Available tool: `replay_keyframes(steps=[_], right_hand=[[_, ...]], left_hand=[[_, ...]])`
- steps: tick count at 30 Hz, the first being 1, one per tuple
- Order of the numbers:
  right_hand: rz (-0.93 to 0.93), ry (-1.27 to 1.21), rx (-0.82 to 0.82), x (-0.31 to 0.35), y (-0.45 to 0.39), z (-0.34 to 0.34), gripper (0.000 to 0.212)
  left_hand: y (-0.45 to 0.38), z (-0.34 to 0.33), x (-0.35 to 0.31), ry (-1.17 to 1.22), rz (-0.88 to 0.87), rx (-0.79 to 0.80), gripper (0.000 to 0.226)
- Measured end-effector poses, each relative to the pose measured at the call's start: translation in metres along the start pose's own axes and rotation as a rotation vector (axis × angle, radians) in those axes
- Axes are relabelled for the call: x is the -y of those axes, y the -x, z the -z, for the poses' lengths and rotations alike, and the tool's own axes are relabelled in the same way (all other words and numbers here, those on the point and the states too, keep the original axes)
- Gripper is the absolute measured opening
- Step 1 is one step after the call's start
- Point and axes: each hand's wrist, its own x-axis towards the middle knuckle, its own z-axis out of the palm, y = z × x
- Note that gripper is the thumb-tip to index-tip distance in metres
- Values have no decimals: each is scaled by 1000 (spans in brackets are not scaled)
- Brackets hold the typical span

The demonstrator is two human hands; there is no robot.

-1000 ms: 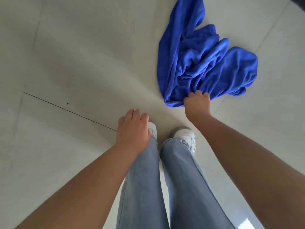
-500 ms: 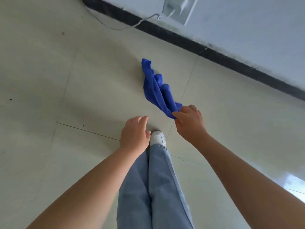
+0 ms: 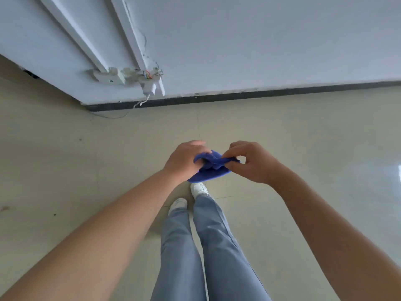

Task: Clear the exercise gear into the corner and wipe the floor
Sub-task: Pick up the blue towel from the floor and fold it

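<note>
A blue cloth [image 3: 209, 170] is bunched up in the air in front of me, above my shoes. My left hand [image 3: 184, 160] grips its left side with fingers curled into the folds. My right hand [image 3: 249, 162] pinches the cloth's right edge between thumb and fingers. Most of the cloth hangs below and between the two hands. No exercise gear is in view.
Beige tiled floor [image 3: 108, 166] stretches all around my feet. A white wall [image 3: 260, 51] with a dark baseboard [image 3: 238, 96] runs across ahead. White conduit with a junction box and loose wires [image 3: 138, 78] sits low on the wall at the left.
My right hand lifted the cloth off the floor and up in front of me. My left hand came over and took hold of it too. The view rose towards the wall.
</note>
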Motion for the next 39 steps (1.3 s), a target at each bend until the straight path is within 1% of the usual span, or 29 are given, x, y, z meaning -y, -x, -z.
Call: replay_keyframes(steps=[2,4,8,10,13,15,16,18,22,24,27,29,31,32,34,36,39], right_hand=[[-94,-83,-86,-8,34,10,20],[-229,-172,-194,-25,66,15,17],[-527,-292,-418,-73,144,20,10],[-621,-343,-535,-101,193,25,6],[-697,-453,-675,-143,268,34,14],[-721,-555,-756,-171,320,39,16],[-732,-596,-797,-189,350,43,15],[-754,-628,-821,-222,407,47,12],[-796,-594,-828,-293,511,62,19],[-829,-560,-905,-328,553,73,16],[-882,-503,-1022,-380,603,95,22],[-937,-484,-1072,-415,629,110,22],[-988,-472,-1093,-453,652,129,22],[-1030,-434,-1059,-471,663,142,26],[-1134,-331,-933,-507,686,173,40],[-1193,-282,-856,-543,710,208,43],[-1234,-272,-807,-603,746,268,44]], left_hand=[[2,-6,-25,-10,-4,15,49],[2,-14,-49,7,-7,64,33],[-7,-48,-117,-139,-100,278,18],[-8,-78,-163,-154,-149,378,17],[-5,-132,-234,-89,-170,479,13],[-3,-175,-282,-54,-167,545,17],[-1,-203,-310,-59,-174,579,20],[4,-259,-360,-96,-183,634,24],[17,-375,-453,-155,-208,691,26],[23,-427,-494,-153,-233,689,27],[30,-492,-548,-189,-310,666,29],[28,-528,-584,-198,-364,665,31],[21,-562,-624,-203,-416,687,31],[15,-578,-646,-214,-445,698,30],[0,-610,-689,-224,-500,709,22],[-20,-642,-732,-226,-532,730,12],[-54,-686,-806,-257,-557,785,10]])
